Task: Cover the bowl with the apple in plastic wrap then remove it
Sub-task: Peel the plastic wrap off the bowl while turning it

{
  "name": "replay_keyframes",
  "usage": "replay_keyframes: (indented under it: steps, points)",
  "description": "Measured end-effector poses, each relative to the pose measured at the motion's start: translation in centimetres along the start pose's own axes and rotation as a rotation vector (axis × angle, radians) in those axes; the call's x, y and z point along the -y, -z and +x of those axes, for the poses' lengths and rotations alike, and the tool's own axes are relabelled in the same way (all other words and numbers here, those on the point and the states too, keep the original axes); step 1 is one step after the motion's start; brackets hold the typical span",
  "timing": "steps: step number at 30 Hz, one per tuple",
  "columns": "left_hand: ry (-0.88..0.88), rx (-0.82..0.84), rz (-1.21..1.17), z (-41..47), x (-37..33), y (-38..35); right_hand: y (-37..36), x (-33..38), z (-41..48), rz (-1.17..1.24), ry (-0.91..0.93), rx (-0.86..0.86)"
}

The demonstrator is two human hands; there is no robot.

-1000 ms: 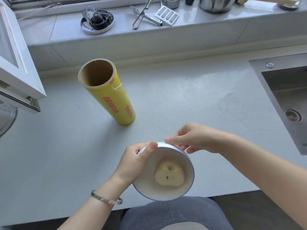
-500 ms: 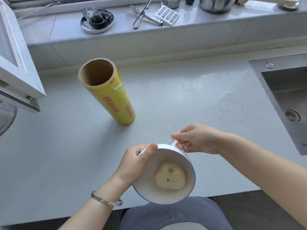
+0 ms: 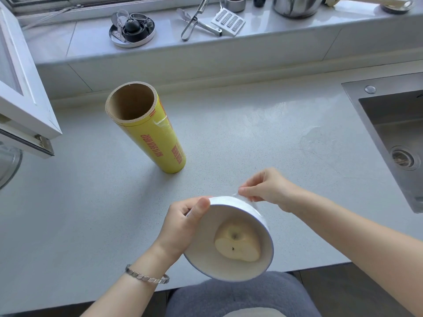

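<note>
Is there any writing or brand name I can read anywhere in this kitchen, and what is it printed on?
Red print along the yellow plastic wrap roll: two blocks of capital letters running lengthwise, too blurred and skewed to read reliably.
White bowl: no lettering visible.
Grater, peeler and pot on the sill: no readable marks.
Sink: no text visible.
</note>
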State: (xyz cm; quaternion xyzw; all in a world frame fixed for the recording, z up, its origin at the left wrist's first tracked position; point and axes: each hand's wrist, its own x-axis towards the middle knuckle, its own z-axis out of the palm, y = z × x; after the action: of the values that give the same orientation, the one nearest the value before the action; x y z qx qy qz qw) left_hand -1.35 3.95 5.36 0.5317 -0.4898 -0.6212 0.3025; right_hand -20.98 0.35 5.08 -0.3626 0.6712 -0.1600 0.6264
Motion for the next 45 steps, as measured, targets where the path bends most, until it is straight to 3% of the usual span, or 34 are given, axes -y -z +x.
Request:
replay_keyframes:
  steps: [3, 6, 11, 21, 24, 27, 33, 37, 42, 45]
  points:
    - [-0.035, 0.01, -0.051, 0.5, -1.2, -0.1, -0.7, -0.8, -0.3, 0.049, -0.039, 0.039]
    - [-0.054, 0.012, -0.024, 0.8, -1.6, 0.1, -0.6, -0.7, -0.6, 0.257, -0.012, 0.113]
    - [-0.046, -0.087, -0.065, 0.9, -1.2, 0.9, 0.0, -1.6, -1.5, 0.342, 0.029, 0.253]
    - [0.074, -0.245, -0.12, 1.1, -1.1, 0.6, -0.5, -1.9, -3.4, 0.117, 0.3, 0.38]
    - [0.096, -0.17, -0.138, 1.0, -1.0, 0.5, -0.4, -1.6, -3.4, 0.17, 0.29, 0.333]
    - [0.131, 0.018, -0.12, 1.1, -0.9, 1.3, -0.4, -1.7, -3.1, 0.158, 0.267, 0.342]
    - [0.218, 0.27, 0.035, 2.2, -1.9, 2.1, -1.2, -1.6, -3.0, 0.107, 0.182, 0.354]
    - [0.199, 0.116, 0.127, 1.8, -1.6, 0.7, -1.4, -1.3, -3.0, 0.089, 0.099, 0.293]
    - [0.167, -0.028, 0.128, 1.2, -0.6, 0.2, 0.5, -0.5, -3.0, 0.12, 0.155, 0.188]
    - [0.14, -0.069, 0.107, 0.7, 0.0, 0.4, 1.5, 0.0, -3.2, -0.005, 0.2, 0.224]
